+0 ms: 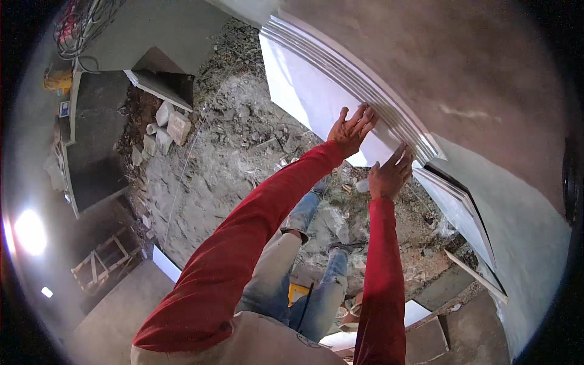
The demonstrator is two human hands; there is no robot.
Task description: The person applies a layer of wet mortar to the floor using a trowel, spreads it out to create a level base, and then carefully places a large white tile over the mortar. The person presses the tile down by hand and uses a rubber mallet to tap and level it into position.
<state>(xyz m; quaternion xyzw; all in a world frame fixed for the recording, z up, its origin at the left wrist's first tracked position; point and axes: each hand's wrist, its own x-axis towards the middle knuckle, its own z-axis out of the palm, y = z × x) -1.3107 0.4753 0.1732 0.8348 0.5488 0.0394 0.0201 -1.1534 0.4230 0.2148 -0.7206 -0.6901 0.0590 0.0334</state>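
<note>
A stack of large white tiles (pixel 304 91) leans on edge against a plastered wall (pixel 474 79). My left hand (pixel 351 129) lies flat on the face of the front tile, fingers spread, fingertips at the tile's upper edge. My right hand (pixel 389 173) rests flat on the same tile a little lower and to the right, fingers apart near the stacked edges. Neither hand grips anything. Both arms wear red sleeves. Below them I see my jeans and a shoe (pixel 347 246).
The ground is rough dirt and rubble (pixel 225 152). Broken blocks and pipe pieces (pixel 167 125) lie at the left by a dark ledge. A wooden frame (pixel 100 261) stands lower left. More white tiles (pixel 456 201) lean along the wall at right. A yellow tool (pixel 296 292) is near my legs.
</note>
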